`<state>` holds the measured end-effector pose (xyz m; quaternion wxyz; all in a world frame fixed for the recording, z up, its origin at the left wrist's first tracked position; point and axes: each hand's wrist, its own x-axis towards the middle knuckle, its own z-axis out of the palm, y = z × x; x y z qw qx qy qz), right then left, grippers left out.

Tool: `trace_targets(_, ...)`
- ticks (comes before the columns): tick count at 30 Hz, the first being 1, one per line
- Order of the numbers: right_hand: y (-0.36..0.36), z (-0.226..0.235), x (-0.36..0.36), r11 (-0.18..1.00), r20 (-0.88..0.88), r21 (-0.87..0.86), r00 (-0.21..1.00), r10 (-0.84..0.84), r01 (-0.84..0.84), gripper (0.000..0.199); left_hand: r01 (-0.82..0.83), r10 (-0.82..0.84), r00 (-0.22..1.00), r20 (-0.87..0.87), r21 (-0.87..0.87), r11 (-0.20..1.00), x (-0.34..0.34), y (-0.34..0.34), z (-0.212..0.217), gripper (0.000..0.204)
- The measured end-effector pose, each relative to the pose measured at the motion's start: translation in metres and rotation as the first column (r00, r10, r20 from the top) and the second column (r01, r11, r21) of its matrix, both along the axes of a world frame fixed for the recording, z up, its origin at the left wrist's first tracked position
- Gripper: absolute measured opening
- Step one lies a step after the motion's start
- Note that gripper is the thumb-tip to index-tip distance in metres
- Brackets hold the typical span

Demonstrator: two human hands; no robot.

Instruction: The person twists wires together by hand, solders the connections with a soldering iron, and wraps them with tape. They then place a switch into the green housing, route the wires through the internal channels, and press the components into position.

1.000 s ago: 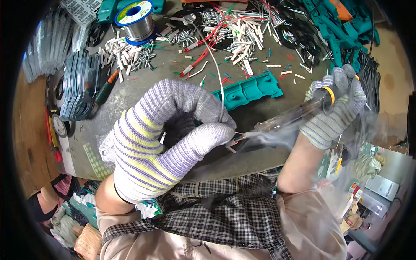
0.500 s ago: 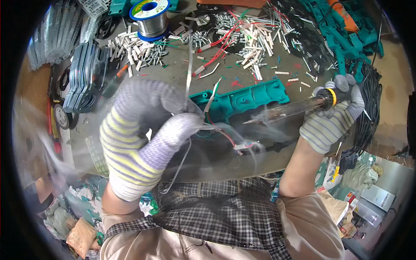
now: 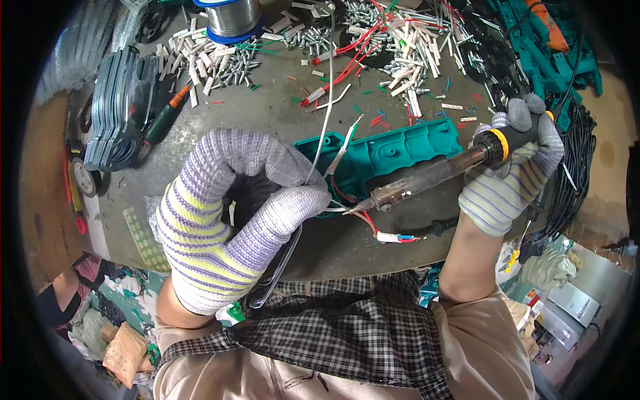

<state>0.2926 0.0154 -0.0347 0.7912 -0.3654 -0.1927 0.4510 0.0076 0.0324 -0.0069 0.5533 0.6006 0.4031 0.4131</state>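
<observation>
My left hand (image 3: pixel 257 233), in a striped knit glove, pinches thumb to fingertips on a thin grey solder-like strand (image 3: pixel 327 110) and the ends of white wires. The strand rises from the pinch, and a loop hangs below it. A soldering iron (image 3: pixel 430 183) is gripped in my gloved right hand (image 3: pixel 512 167), its tip at the wire ends beside my left fingertips. Behind them lies a teal plastic housing half (image 3: pixel 393 152). A sleeved wire (image 3: pixel 341 150) slants up over its left end. Below the iron lies a short white sleeve (image 3: pixel 388 237) with red and blue wires.
A solder spool (image 3: pixel 233 23) stands at the back left, near a pile of screws and white sleeves (image 3: pixel 207 63). A screwdriver (image 3: pixel 167 117) lies beside stacked metal plates (image 3: pixel 117 113). Teal housings (image 3: pixel 567 67) and black cables (image 3: pixel 577 167) occupy the right edge.
The soldering iron has moved left and slightly down, its tip now at the wire ends by my left fingers. My left hand keeps its pinch. The view has shifted a little.
</observation>
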Motion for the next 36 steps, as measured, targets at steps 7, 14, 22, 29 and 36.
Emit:
trace_targets(7, 0.0, -0.004, 0.003, 0.993, -0.064, 0.07, 0.993, 0.1, -0.096, 0.02, 0.053, -0.049, 0.996, -0.074, 0.051, 0.997, 0.0, 0.002, 0.002, 0.026)
trace_targets(14, 0.004, -0.003, -0.003, 0.998, -0.008, 0.052, 0.999, 0.038, -0.037, 0.017, 0.074, -0.068, 0.991, -0.115, 0.047, 0.996, -0.002, 0.0, 0.001, 0.027)
trace_targets(22, 0.003, -0.005, 0.002, 0.998, -0.03, 0.042, 0.998, 0.058, -0.057, 0.016, 0.054, -0.05, 0.993, -0.109, 0.04, 0.998, 0.004, 0.001, 0.006, 0.026)
trace_targets(29, 0.005, -0.004, 0.003, 0.996, 0.004, -0.086, 1.0, 0.01, -0.009, 0.022, 0.137, -0.128, 0.989, -0.072, 0.134, 0.981, 0.003, 0.003, -0.002, 0.026)
trace_targets(36, 0.006, 0.002, -0.004, 0.992, -0.075, -0.105, 0.994, -0.075, 0.067, 0.022, 0.002, 0.01, 0.996, -0.093, 0.135, 0.991, 0.0, 0.004, -0.005, 0.024)
